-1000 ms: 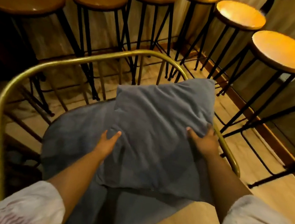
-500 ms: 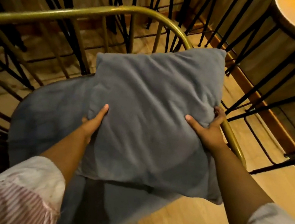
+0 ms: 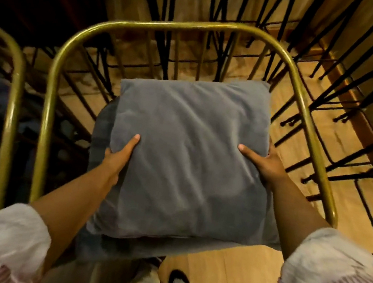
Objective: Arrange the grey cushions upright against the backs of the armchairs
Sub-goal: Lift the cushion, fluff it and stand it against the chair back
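- Left of the armchair (image 3: 50, 99): second brass frame (image 3: 15, 97), cut off, seat unseen.
- Left hand (image 3: 119, 154) clasping grey cushion (image 3: 185, 156), thumb on top, other fingers hidden beneath.
- Cushion held over the armchair's seat, short of its spindle back.
- Right hand (image 3: 268, 165) likewise gripping the opposite edge.
- Risk: slumping flat or slipping between spindles if released early.

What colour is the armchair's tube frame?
Brass gold, on the armchair frame curving behind the cushion; seen in the head view.
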